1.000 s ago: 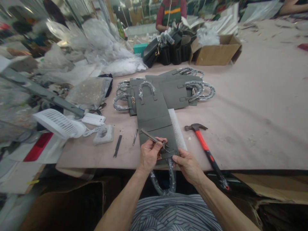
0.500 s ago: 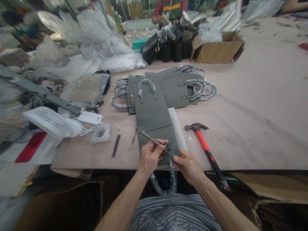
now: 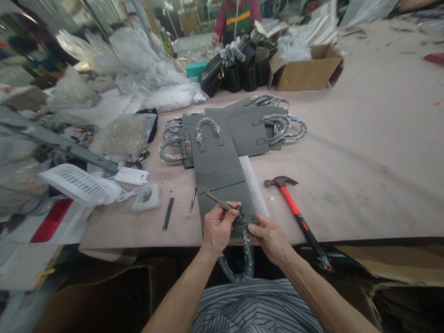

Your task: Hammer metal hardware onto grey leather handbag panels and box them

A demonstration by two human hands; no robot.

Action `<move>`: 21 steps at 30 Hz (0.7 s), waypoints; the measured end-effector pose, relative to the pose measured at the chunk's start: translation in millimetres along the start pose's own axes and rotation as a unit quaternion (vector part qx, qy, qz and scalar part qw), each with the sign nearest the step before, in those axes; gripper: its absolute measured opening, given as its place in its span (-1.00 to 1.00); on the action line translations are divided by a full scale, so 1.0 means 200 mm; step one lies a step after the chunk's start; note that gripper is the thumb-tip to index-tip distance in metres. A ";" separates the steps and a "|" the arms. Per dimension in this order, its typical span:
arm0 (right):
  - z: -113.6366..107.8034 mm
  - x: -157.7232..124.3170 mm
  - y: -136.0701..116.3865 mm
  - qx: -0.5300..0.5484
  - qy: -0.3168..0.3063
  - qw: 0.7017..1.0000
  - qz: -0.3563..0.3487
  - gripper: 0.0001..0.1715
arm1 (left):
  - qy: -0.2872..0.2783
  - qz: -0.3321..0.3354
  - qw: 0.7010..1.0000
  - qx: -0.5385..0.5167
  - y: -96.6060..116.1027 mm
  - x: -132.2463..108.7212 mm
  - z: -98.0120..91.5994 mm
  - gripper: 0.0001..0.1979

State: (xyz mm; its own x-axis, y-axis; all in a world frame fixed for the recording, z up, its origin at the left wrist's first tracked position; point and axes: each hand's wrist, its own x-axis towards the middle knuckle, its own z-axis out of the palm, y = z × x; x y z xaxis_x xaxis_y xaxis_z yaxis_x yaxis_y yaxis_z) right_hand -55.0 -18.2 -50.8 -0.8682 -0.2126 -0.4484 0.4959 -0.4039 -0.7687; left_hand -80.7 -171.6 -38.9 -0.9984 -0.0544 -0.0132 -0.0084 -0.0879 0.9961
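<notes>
A grey bag panel lies lengthwise before me, its near handle wrapped in clear plastic and hanging past the table edge. My left hand is closed around a slim metal tool that slants up to the left over the panel; its exact kind is unclear. Thin metal prongs show by the fingertips, close to the panel's near end. Thumb on top, my right hand pinches the panel's near right edge beside the handle's base. Under the panel, a white slab sticks out on the right.
A claw hammer lies at right, its grip over the table edge. Left of the panel are a short metal rod, a flat dark strip and a white fan. Behind lie stacked grey panels, black bags and a cardboard box.
The view has shifted slightly. Both hands keep their grip near the panel's end, with the metal tool at nearly the same slant. The person across the table has moved an arm.
</notes>
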 end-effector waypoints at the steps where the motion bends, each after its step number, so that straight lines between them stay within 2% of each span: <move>1: -0.01 0.00 0.00 -0.011 -0.002 1.000 -0.003 -0.61 | 0.001 0.005 1.000 0.015 0.00 0.00 0.00 -0.80; 5: -0.02 -0.03 -0.04 -0.035 -0.046 0.998 -0.009 -0.62 | 0.006 0.019 0.998 0.061 0.01 -0.01 0.01 -0.83; 8: -0.03 -0.06 -0.08 -0.029 -0.092 0.995 -0.008 -0.62 | 0.004 -0.002 0.997 0.080 0.03 0.00 0.01 -0.81; 10: -0.03 -0.06 -0.09 -0.033 -0.086 0.996 -0.017 -0.69 | 0.002 -0.013 0.996 0.086 0.05 0.00 0.01 -0.79; 13: -0.03 -0.05 -0.08 -0.060 -0.044 0.996 -0.039 -0.81 | -0.002 -0.011 0.996 0.091 0.07 0.01 0.01 -0.79; 17: -0.01 -0.03 -0.06 -0.036 -0.033 0.998 -0.045 -0.78 | 0.002 -0.010 0.995 0.099 0.09 0.01 0.02 -0.78; 21: 0.00 -0.03 -0.08 -0.007 -0.039 0.999 -0.016 -0.75 | -0.002 0.014 0.995 0.101 0.10 0.02 0.02 -0.82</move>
State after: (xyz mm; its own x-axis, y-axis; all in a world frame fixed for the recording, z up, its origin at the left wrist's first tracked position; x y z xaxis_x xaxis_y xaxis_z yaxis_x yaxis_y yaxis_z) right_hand -57.3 -10.2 -35.4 -0.8823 -0.2678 -0.3871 0.4673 -0.3992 -0.7888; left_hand -85.1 -169.8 -17.8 -0.9986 -0.0502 0.0153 0.0095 0.1147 0.9933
